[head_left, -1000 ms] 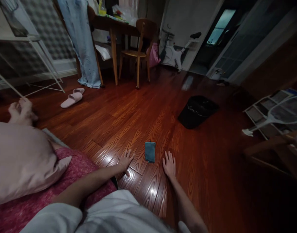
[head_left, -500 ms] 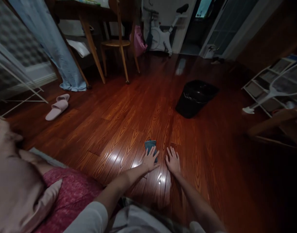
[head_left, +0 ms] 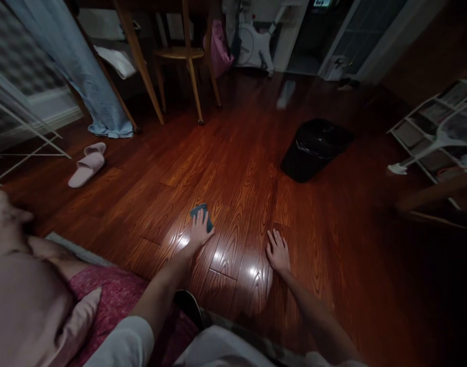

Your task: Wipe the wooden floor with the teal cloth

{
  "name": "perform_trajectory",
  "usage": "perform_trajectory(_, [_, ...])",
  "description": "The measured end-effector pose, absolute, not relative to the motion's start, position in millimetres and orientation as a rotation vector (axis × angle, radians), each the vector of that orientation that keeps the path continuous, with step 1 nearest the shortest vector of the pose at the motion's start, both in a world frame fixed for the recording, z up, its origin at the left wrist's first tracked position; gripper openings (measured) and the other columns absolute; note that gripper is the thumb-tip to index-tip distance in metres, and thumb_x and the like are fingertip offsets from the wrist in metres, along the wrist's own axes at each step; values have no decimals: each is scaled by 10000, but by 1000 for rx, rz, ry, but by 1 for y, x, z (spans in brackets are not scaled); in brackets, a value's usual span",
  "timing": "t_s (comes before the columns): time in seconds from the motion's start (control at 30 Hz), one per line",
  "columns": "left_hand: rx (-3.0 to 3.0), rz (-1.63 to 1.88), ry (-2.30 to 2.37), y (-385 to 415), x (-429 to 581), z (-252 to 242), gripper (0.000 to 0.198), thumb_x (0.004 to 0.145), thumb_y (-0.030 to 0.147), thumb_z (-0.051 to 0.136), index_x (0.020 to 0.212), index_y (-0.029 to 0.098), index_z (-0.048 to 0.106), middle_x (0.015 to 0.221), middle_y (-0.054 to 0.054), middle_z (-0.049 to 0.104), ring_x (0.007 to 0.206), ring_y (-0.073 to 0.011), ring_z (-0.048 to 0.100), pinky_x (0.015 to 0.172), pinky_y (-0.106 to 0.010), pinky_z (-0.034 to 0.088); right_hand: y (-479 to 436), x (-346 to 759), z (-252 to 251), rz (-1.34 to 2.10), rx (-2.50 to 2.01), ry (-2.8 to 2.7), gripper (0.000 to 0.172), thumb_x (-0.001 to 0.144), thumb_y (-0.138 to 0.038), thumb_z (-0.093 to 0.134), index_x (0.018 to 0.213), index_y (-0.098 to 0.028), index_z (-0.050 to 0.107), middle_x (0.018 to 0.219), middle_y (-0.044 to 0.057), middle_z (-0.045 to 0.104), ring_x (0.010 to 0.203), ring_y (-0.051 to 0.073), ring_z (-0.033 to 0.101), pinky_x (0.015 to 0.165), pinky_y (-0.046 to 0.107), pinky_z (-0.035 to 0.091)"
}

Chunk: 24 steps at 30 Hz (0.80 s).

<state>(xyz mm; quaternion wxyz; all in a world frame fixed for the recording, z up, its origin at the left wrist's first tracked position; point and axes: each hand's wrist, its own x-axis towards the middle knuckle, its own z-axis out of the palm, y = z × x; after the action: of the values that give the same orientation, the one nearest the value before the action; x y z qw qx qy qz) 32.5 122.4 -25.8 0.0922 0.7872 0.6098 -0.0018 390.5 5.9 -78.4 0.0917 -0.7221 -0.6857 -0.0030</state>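
Note:
My left hand (head_left: pixel 200 230) lies with its fingers stretched over a folded dark teal cloth (head_left: pixel 201 209) on the glossy reddish wood floor (head_left: pixel 233 204). Part of the cloth is hidden beneath the palm and fingers. To the right, my right hand (head_left: pixel 278 252) rests flat on the bare boards, fingers spread, with nothing under it that I can make out.
A black lined bin (head_left: pixel 313 150) stands ahead to the right. Pink slippers (head_left: pixel 88 167) lie at the left, by a white folding rack (head_left: pixel 34 137). Another person in a dark pink garment (head_left: pixel 111 293) sits close on my left. A wooden chair (head_left: pixel 180 53) stands farther back.
My left hand has slid the cloth to the left and slightly forward over the floor. My right hand stays nearly in place. The view has tipped a little downward.

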Motion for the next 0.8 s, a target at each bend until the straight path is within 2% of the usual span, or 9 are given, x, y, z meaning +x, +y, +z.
perform_trajectory(0.17, [2084,-57,2179,107,-45,-27,800,938,501,428,1590,104,190,1650,-190,81,1518,-336,65,1198,-535,82,8,393,-84,-54,-2106,-2040,606,960,-302,306,1559,-215,285,1632,68,278,1497,188,223,1201,421,211])
perform_trajectory(0.4, [2103,-142,2100,60,-46,-22,784,953,501,390,1598,118,163,1653,-162,102,1517,-343,13,1196,-548,72,11,394,-89,-119,-2093,-2028,628,942,-272,332,1566,-243,268,1626,51,299,1479,192,263,1187,420,231])
perform_trajectory(0.5, [2192,-161,1902,43,-16,-17,803,945,531,417,1600,139,166,1659,-137,87,1516,-337,-29,1201,-538,37,12,392,-84,-111,-2101,-2004,583,962,-291,276,1535,-213,350,1601,74,350,1477,185,272,1187,408,231])
perform_trajectory(0.6, [2331,-142,1569,24,22,-20,841,930,591,452,1604,193,145,1663,-131,32,1518,-335,-37,1184,-586,-2,11,389,-75,-104,-2129,-1988,577,974,-305,217,1500,-182,418,1578,89,390,1479,177,270,1188,387,231])
perform_trajectory(0.73, [2512,-88,1005,0,63,-40,937,863,669,543,1599,235,158,1653,-156,-4,1518,-351,-5,1150,-651,-15,8,380,-72,-95,-2194,-1957,596,967,-287,183,1514,-185,396,1585,70,381,1483,160,256,1192,367,211])
perform_trajectory(0.8, [2567,-38,807,-6,72,-52,909,870,666,547,1592,240,196,1651,-167,23,1515,-365,50,1127,-686,-37,5,372,-77,-91,-2271,-1875,612,956,-269,172,1538,-196,346,1599,60,354,1486,159,247,1198,383,192])
